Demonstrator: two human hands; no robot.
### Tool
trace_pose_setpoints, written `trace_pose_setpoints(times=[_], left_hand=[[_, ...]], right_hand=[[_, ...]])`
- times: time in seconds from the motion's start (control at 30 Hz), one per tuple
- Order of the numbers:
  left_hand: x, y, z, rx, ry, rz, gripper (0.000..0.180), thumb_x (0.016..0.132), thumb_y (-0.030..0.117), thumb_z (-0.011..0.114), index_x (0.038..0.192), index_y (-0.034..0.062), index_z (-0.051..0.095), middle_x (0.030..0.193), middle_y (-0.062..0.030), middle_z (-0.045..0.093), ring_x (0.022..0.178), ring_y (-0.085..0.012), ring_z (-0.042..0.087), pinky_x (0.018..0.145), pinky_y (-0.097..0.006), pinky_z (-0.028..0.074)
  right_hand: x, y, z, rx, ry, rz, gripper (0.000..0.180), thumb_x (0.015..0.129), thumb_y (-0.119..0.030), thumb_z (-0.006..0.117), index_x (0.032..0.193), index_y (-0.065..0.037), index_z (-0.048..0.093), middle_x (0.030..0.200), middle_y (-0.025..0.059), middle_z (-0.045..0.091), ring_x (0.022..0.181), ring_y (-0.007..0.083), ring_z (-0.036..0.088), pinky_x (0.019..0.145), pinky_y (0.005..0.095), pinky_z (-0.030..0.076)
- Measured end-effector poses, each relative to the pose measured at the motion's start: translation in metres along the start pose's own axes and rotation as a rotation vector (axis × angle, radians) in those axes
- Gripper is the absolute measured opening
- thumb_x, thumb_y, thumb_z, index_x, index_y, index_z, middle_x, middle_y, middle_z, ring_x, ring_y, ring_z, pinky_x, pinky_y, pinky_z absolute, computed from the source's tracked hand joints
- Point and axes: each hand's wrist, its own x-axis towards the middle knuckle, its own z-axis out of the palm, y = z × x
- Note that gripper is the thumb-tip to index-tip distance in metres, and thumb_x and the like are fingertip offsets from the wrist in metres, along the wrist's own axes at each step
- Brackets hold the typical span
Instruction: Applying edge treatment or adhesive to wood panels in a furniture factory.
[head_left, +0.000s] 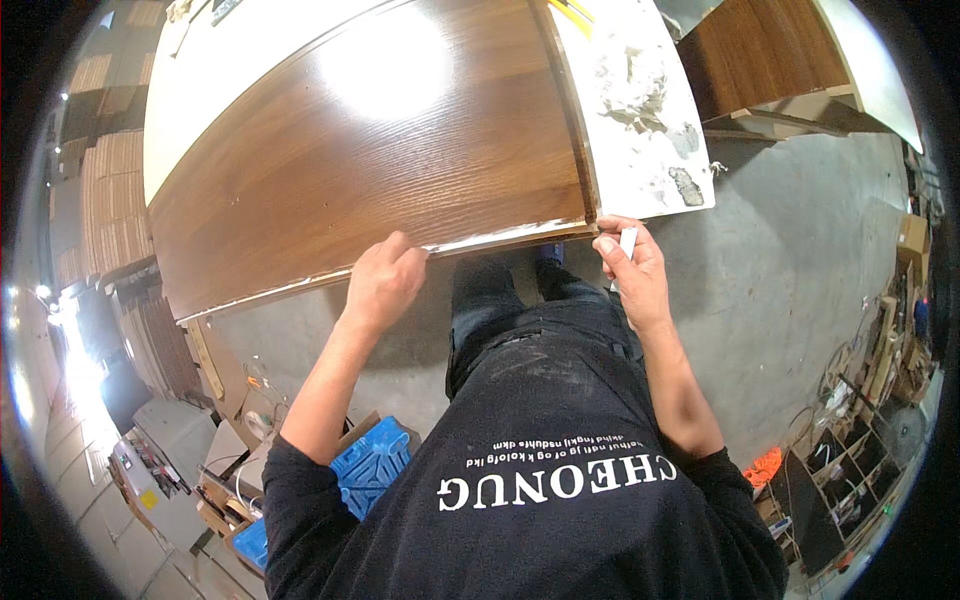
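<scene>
Brown wood-grain panel (370,150) fills the upper middle of the frame, lying flat on a white tabletop (185,90) with its near edge hanging out toward you. Along that edge runs a pale strip (500,237), white and uneven, from the lower left toward the right corner.

Your left hand (383,283) sits at the middle of the near edge, fingers curled over it and pressing on the strip; that grip is closed on the panel's edge. Your right hand (632,272) is at the right corner, touching it, with its grip pinched together on a small white piece (627,242) that stands up between the fingers. What the piece is, you cannot tell from here.

Just right of the panel lies a white board (640,110) smeared with grey filler, its lower corner close to your right hand. Below the hands is bare concrete floor (780,270); a blue block (372,465) shows at the lower left.

Watch three things. The strip looks loose and ragged, so a sideways pull from either hand could tear or lift it. The panel overhangs, so leaning hard on the edge could tip or shift it. The filler is near your right wrist and could smear onto the veneer.
</scene>
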Motion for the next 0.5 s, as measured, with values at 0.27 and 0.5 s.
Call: trace_pose_setpoints(times=[0.27,0.5], left_hand=[[-0.001,-0.02,-0.006,0.05,-0.014,-0.053,0.008,0.069,0.004,0.059,0.068,0.0062,0.052,0.074,-0.01,0.048,0.065,-0.0279,0.054,0.057,-0.04,0.045],[0.003,-0.017,-0.013,0.268,-0.201,-0.012,0.008,0.073,0.01,0.052,0.077,0.0048,0.056,0.081,-0.0139,0.052,0.076,-0.0307,0.055,0.067,-0.044,0.045]], right_hand=[[0.016,-0.001,-0.001,-0.002,0.025,0.003,0.027,0.086,-0.011,0.062,0.112,-0.003,0.056,0.082,-0.0026,0.054,0.067,0.0031,0.045,0.059,0.0173,0.039],[0.016,-0.018,0.01,-0.365,0.074,0.045,0.023,0.086,-0.016,0.058,0.104,-0.002,0.057,0.077,-0.0004,0.054,0.064,0.0057,0.046,0.057,0.0222,0.041]])
